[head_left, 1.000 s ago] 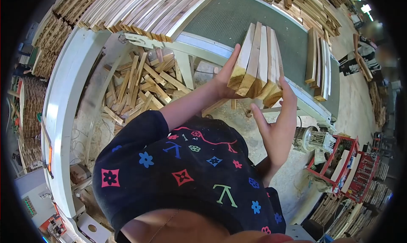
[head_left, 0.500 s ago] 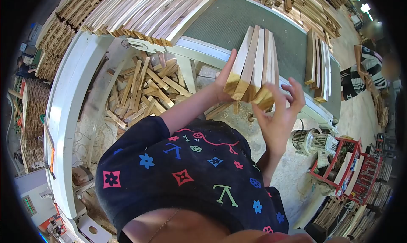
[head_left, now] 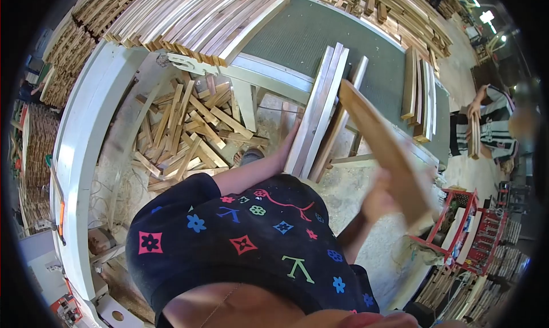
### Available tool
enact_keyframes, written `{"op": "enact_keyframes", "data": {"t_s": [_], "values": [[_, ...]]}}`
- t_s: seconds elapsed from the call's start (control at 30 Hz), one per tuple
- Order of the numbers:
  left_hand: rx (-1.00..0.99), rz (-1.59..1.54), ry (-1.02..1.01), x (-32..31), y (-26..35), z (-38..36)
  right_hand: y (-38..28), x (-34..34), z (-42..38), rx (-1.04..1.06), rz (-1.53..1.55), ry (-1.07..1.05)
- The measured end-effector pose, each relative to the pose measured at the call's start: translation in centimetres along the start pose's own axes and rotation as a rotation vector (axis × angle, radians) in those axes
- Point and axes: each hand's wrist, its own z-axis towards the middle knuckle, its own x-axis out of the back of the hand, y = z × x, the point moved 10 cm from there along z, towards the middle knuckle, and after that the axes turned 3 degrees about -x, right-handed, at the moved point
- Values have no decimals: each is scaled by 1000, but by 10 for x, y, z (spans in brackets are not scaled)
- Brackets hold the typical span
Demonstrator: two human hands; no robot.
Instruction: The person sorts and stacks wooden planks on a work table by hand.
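Wooden boards at both hands: a pale, narrow bundle by the left hand, a brown, tapering board in the right hand.
The right hand's fingers are clamped on the brown board's lower part, blurred; the left hand lies against the bundle's side, its fingers hidden, so their closure cannot be told. The bundle slants across the near edge of a dark green, textured belt, between a long row of pale wooden slats and a short group of upright wooden pieces.
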Motion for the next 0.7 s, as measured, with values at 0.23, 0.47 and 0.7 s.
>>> {"op": "enact_keyframes", "data": {"t_s": [0.23,0.47,0.7], "values": [[107,0,65,13,-21,-25,180,68,18,-640,750,425],[110,-52,58,37,-16,-45,249,-72,-98,-1292,390,-178],[196,-70,140,64,-36,-47,208,-106,-107,-911,209,-352]]}}
